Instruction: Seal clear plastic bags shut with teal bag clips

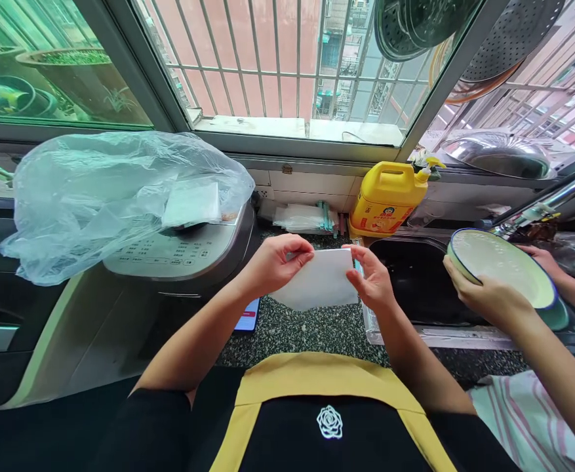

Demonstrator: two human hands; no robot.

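A small frosted plastic bag [317, 282] is stretched between my two hands above the speckled counter. My left hand [287, 262] pinches its upper left corner, thumb against fingers. At the other end, my right hand [372, 278] grips the right edge, where a strip of teal shows by the fingers. Whether anything is inside the bag I cannot tell. Behind my hands, a stack of similar bags [299, 217] with green and pink edges lies against the wall. Below my left forearm, part of a phone [248, 316] shows on the counter.
A rice cooker [169, 255] draped with a large plastic bag [95, 190] stands at left. A yellow jug [388, 196] stands behind the sink [410, 288]. At right, another person's hands [494, 301] hold an enamel dish [508, 265] near the faucet [553, 196].
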